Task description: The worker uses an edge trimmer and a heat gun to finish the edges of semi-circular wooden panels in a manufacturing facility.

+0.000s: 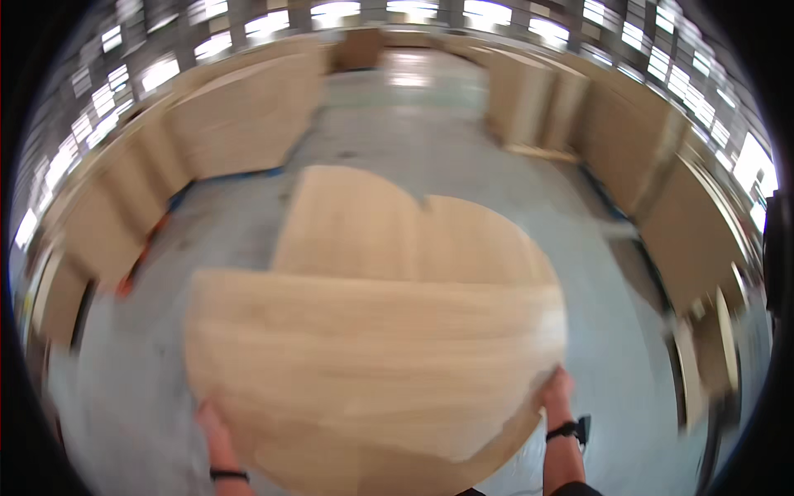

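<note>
Your two hands carry a pale wooden sheet over the factory floor.

Nearest you, the wooden sheet (372, 364) is held flat at chest height, your left hand (212, 423) gripping its lower left edge and your right hand (557, 390) closed on its right edge, fingers wrapped under where you cannot see them. Judging by the blur, you are mid-carry; setting it down would call for squaring it over the stack of sheets (397, 227) lying just ahead and below. Grey concrete floor (430, 140) runs between tall stacks of boards (240, 116) on both sides, with bright windows (331, 12) high along the walls.
</note>
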A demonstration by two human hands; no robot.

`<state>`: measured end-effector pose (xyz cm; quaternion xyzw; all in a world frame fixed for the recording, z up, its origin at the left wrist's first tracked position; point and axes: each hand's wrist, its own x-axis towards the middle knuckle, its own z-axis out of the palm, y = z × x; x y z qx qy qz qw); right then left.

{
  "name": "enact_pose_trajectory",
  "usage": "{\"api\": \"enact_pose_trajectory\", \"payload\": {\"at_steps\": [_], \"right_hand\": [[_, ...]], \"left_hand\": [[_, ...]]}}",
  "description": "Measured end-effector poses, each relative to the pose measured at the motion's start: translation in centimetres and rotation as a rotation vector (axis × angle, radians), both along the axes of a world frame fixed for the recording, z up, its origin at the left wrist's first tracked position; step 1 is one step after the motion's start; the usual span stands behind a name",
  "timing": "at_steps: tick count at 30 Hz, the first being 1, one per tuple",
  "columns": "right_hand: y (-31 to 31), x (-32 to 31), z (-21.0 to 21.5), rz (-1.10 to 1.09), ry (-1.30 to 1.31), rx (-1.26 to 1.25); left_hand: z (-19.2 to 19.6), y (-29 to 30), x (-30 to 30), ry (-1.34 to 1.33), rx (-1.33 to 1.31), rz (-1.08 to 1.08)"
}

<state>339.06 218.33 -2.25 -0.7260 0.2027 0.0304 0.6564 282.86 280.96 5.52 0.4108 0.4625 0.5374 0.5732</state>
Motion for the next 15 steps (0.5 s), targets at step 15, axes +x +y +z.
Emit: {"api": "enact_pose_trajectory", "payload": {"at_steps": [15], "right_hand": [[10.8,-35.6,5.7,-0.79,0.246,0.127]], "left_hand": [[12.6,15.1,9.4,0.815,0.007,-0.69]]}}
